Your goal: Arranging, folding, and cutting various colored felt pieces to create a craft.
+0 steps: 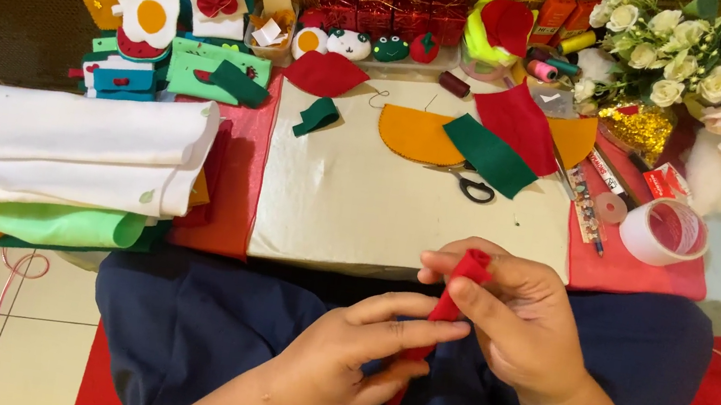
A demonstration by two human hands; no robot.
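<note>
Left hand [349,359] grip, right hand [517,321] grip both pinching red felt strip [452,300] over lap.

A low cream-covered worktop [350,210] carries black-handled scissors [471,186], an orange felt half-round [414,135], a dark green felt strip [487,155] and a red felt sheet [520,121]. A roll of white tape [665,232] lies at the right, near white and pink artificial roses [705,53]. Folded white fabric [61,149] is stacked at the left, behind it a felt fried egg [150,12].
</note>
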